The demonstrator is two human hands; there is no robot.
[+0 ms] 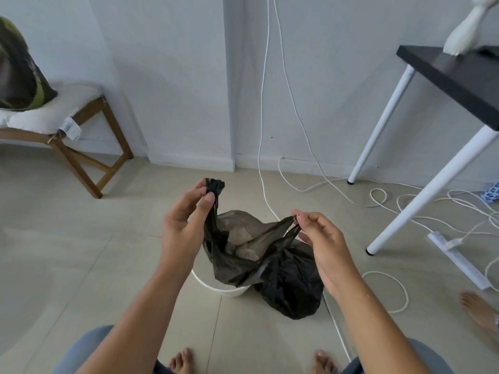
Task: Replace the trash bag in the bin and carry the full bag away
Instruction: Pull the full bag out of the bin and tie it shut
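Observation:
A thin, see-through black trash bag (237, 249) hangs spread between both hands above a white round bin (213, 286) on the floor. My left hand (186, 222) pinches one bunched handle of the bag up high. My right hand (321, 238) pinches the other handle lower, to the right. The bag's mouth gapes open between them and hides most of the bin. A full, tied black bag (291, 284) sits on the tiles right beside the bin, touching it on its right side.
White cables (388, 282) loop over the floor at right, with a power strip (459, 255). A black table on white legs (421, 201) stands right. A wooden chair (89, 157) with cushions stands left. Another person's bare foot (480, 311) is at far right.

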